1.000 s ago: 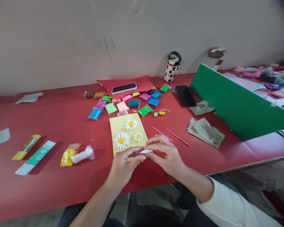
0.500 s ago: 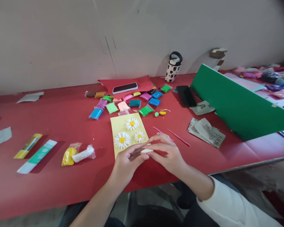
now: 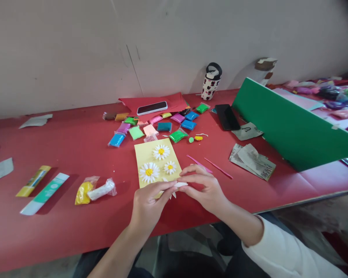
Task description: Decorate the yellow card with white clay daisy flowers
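A small white clay petal is pinched between both hands above the card's lower right corner. My left hand has its thumb and fingers closed at the petal's left end. On the other side, my right hand grips it between thumb and fingertips. Below them lies a pale yellow card with three white daisies with yellow centres: an upper daisy, a left daisy and a smaller right daisy. More white petals peek out under my left hand, mostly hidden.
Pink modelling tools lie right of the card. Behind it are several coloured clay packets and a phone. Opened yellow clay and a glue tube lie left. A green board stands right, near newspaper scraps.
My left hand's fingers have closed onto the petal's end and the hand has tilted. White petals beneath it have come into sight. My right hand has barely moved.
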A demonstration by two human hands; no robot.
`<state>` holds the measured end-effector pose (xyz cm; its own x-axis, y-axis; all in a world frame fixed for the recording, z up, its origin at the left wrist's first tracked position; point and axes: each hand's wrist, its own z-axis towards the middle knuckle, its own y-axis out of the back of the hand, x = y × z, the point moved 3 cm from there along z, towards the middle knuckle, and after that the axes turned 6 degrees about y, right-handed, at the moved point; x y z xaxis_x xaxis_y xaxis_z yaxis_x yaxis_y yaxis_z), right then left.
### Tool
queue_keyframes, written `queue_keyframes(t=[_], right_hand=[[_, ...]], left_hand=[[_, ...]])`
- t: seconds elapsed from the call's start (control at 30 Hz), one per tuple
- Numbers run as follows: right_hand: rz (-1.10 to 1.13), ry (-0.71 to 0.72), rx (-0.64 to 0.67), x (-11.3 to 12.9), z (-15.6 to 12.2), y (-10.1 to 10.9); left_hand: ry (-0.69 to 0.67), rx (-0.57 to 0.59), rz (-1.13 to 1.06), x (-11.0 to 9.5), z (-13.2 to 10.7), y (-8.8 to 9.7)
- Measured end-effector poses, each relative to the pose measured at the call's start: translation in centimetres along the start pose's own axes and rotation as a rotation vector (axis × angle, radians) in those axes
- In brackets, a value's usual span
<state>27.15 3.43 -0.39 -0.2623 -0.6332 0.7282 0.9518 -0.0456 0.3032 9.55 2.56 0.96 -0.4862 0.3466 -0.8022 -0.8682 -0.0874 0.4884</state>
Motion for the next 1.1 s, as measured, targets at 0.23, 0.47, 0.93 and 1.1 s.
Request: queue_keyframes(t=[0.23,0.47,0.93,1.1], right_hand=[[-0.019,0.016,-0.023,0.17,-0.02,0.18],[-0.028,0.038,-0.050,0.39,0.01,0.34],[-0.011,0.067,-0.047,0.44,-0.04,0.36],[-0.004,0.088,-0.033,0.34,-0.06,0.42]], left_hand=[[-0.049,-0.006,0.037,-0.07,-0.28,0.02],[-0.112,-0.083,0.125,-0.19,-0.28,0.35],[-0.112,-0.020,0.093,-0.38,-0.40,-0.11],[-0.137,-0.019,0.089,-0.34,-0.41,-0.30]])
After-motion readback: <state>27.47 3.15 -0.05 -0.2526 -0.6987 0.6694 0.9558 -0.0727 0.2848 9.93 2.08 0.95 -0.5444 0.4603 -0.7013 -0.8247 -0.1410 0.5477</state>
